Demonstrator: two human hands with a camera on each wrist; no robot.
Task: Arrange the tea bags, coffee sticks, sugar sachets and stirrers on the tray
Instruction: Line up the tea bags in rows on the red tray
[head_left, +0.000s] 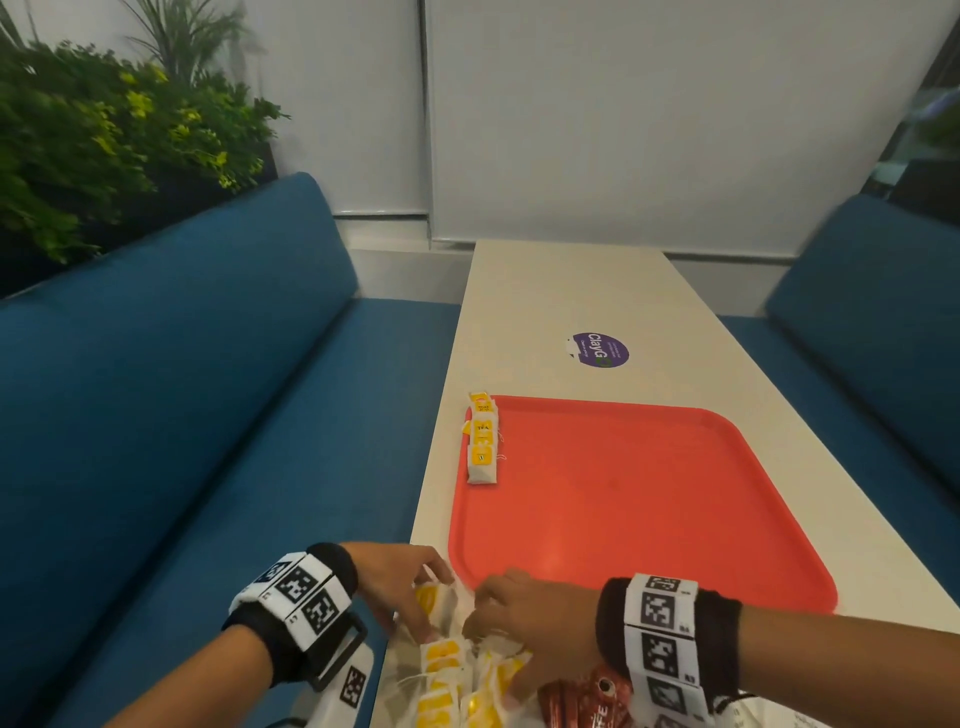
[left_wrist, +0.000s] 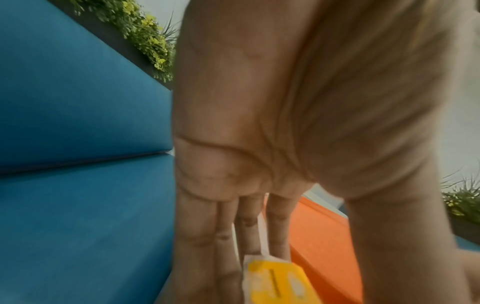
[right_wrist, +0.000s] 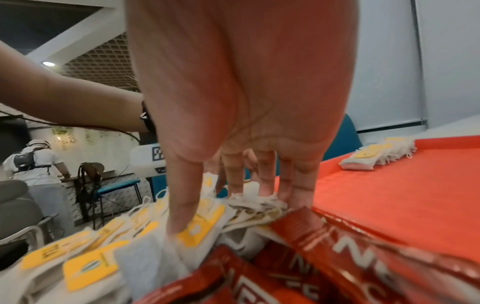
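A red tray (head_left: 639, 499) lies on the white table. A short row of tea bags (head_left: 482, 441) with yellow tags sits along its left edge, also visible in the right wrist view (right_wrist: 374, 156). Just in front of the tray lies a loose pile of tea bags (head_left: 452, 680), with red coffee sticks (head_left: 582, 701) to its right. My left hand (head_left: 423, 603) reaches into the pile and pinches a tea bag (left_wrist: 275, 281). My right hand (head_left: 480, 616) faces it, thumb on a yellow tag (right_wrist: 200, 228) and fingertips (right_wrist: 265, 191) behind a bunch of bags (right_wrist: 257, 203).
Blue bench seats (head_left: 218, 415) run along both sides of the narrow table (head_left: 571, 291). A purple round sticker (head_left: 597, 349) lies beyond the tray. Green plants (head_left: 104, 140) stand behind the left bench. In the right wrist view a person in white (right_wrist: 36, 164) stands far off.
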